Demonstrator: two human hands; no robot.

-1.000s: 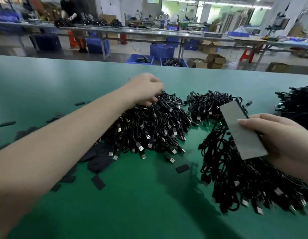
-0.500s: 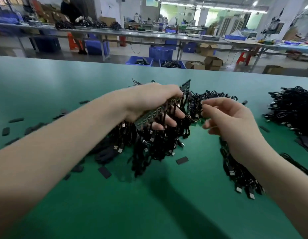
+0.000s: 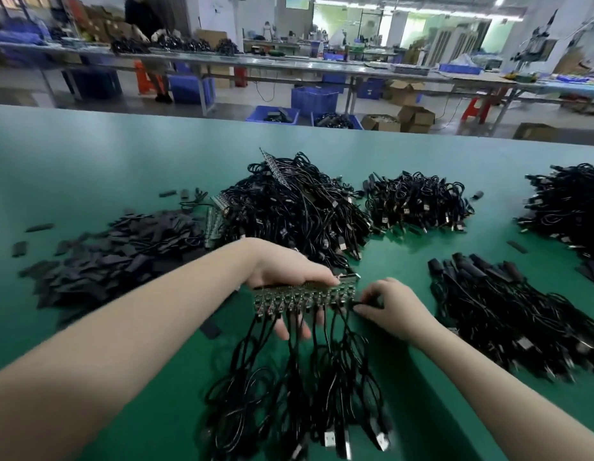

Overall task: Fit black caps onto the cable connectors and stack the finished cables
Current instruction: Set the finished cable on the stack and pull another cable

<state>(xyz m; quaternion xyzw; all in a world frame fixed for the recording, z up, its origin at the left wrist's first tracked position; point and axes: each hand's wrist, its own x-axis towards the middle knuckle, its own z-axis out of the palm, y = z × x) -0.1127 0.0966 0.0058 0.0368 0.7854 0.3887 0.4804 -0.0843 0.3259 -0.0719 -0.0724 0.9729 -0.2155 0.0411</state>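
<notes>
Several cables: I see them dangling from a connector strip just above the green table, nearer me than half a second ago.
Left hand: palm down, fingers curled round the strip.
Right hand: now touching the strip's right end, pinching a connector.
Black caps: heaped far left.
Cable piles: beyond.

The green table carries heaps of black cables and a pile of caps.
</notes>
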